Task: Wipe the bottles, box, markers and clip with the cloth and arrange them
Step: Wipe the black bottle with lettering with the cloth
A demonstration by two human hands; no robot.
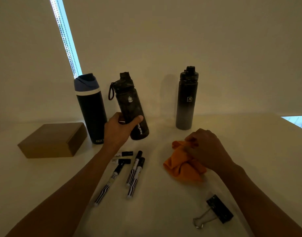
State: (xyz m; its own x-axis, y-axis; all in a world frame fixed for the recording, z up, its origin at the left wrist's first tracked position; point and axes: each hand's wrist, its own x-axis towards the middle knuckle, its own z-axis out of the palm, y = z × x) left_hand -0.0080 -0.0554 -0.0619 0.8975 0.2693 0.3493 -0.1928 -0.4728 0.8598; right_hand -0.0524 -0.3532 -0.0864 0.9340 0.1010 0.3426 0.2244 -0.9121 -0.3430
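Observation:
My left hand [118,130] grips the black bottle [131,103] with a strap loop, tilted off upright, its base near the table. My right hand [206,148] pinches the crumpled orange cloth [182,165], which lies on the white table [164,211]. A dark blue bottle [91,110] with a blue lid stands to the left. A grey-to-black bottle [187,100] stands at the back right. The brown cardboard box [52,140] lies at the far left. Several black-and-white markers [133,171] lie between my forearms. A black binder clip [217,210] rests near my right forearm.
A pale wall rises right behind the bottles. A bright window strip [66,38] runs down it at the upper left. The table's right edge [293,124] shows at the far right.

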